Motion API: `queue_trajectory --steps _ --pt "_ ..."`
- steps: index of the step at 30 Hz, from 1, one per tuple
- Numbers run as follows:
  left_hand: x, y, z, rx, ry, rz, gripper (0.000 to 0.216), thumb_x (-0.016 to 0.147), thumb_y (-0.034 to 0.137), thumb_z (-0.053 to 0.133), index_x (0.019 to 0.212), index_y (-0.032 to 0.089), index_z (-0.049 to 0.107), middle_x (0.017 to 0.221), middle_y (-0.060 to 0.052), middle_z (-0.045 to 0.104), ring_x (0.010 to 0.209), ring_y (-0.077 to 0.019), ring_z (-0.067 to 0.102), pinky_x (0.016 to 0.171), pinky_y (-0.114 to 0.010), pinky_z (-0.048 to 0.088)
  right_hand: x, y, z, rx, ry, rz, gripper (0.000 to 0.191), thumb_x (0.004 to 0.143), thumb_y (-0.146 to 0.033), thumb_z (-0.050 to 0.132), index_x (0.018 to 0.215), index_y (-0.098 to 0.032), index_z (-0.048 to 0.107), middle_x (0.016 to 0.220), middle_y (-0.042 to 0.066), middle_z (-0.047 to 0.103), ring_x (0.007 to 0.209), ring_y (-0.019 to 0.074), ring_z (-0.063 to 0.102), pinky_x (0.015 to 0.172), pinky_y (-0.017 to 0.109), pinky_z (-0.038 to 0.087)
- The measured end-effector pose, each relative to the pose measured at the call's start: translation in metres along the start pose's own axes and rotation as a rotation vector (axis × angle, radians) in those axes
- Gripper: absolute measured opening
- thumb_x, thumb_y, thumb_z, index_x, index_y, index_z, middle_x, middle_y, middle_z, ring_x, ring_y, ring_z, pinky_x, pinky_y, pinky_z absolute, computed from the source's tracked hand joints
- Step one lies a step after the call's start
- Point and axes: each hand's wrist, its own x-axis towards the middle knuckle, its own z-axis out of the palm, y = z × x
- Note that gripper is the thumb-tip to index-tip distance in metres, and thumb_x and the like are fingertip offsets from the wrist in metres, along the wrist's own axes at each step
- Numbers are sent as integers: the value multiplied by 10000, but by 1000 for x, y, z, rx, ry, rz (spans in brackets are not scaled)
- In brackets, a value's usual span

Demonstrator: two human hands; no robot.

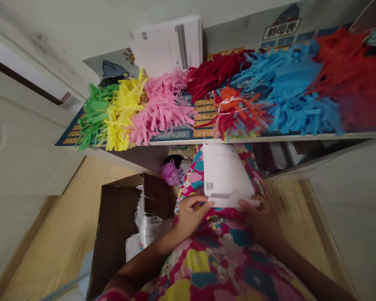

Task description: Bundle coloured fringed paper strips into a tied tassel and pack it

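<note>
A white sheet of paper point(228, 173), perhaps a card or envelope, lies across my lap on brightly patterned clothing. Its near edge is turned up in a narrow strip. My left hand point(191, 213) pinches the strip's left end between thumb and fingers. At the opposite end, my right hand point(261, 215) grips the same strip, thumb on top, with some fingers hidden beneath. Just beyond the paper, a bundle of red and orange strips point(235, 113) tied with white string sits at the desk's front edge.
Green point(98, 108), yellow point(125, 113), pink point(163, 104), dark red point(217, 73), blue point(294, 88) and red strip bundles point(354, 79) line the desk. A stack of white printed sheets point(166, 48) leans on the wall. At left stands a cardboard box point(113, 221) holding clear plastic strands point(150, 225).
</note>
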Motion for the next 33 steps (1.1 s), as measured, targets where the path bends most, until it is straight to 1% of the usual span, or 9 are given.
queue_trajectory --steps 4,7,14,18,20,22,24,28,33 --pt "-5 -13 7 47 21 -31 203 777 344 753 713 152 736 686 -37 749 605 -147 676 593 -234 548 3 1 10 9 71 3 444 589 -572 770 647 -207 525 525 -31 541 500 137 479 475 253 370" --pt "-6 -19 8 71 14 -40 190 767 335 757 714 154 734 678 -33 746 597 -142 671 599 -231 546 7 0 15 72 48 46 432 573 -560 778 667 -184 586 595 -4 581 569 155 512 528 266 402" --pt "-11 -31 12 78 74 -147 267 736 361 780 603 161 666 541 16 640 486 -91 541 487 -190 445 15 12 18 52 -53 115 443 607 -553 781 592 -197 518 558 -39 482 552 124 440 504 242 353" --pt "-12 -32 13 44 70 -152 224 744 360 780 646 173 704 603 1 685 533 -111 585 533 -211 484 19 18 14 -89 -116 91 475 646 -548 765 535 -205 456 503 -54 423 511 107 395 476 238 301" --pt "-10 -30 13 16 -9 -160 163 778 347 759 755 186 771 734 -31 754 648 -149 663 636 -250 541 21 19 12 -96 -166 96 398 653 -544 770 593 -196 585 567 -29 551 566 136 496 523 247 371" --pt "-8 -28 12 -11 -94 -165 158 812 338 733 846 201 803 850 -51 782 754 -180 700 720 -286 562 22 18 12 -61 -227 102 352 660 -534 775 761 -200 730 760 16 703 731 192 623 653 273 465" --pt "-5 -27 11 -29 -123 -165 160 821 340 726 833 204 809 836 -51 778 753 -185 698 713 -291 560 22 16 12 -47 -274 114 370 659 -534 775 835 -209 776 885 40 748 853 229 660 751 299 493" --pt "-4 -27 12 -52 -100 -172 175 817 339 727 755 192 799 771 -48 759 695 -172 684 659 -273 543 21 8 13 -77 -273 138 400 639 -581 753 646 -182 731 745 43 717 741 216 625 658 294 469" --pt "-4 -27 14 -46 -96 -159 173 827 329 715 767 191 799 790 -58 762 712 -177 686 655 -277 537 18 -3 17 -28 -244 192 413 606 -570 767 581 -168 676 670 39 670 656 188 573 594 285 450"
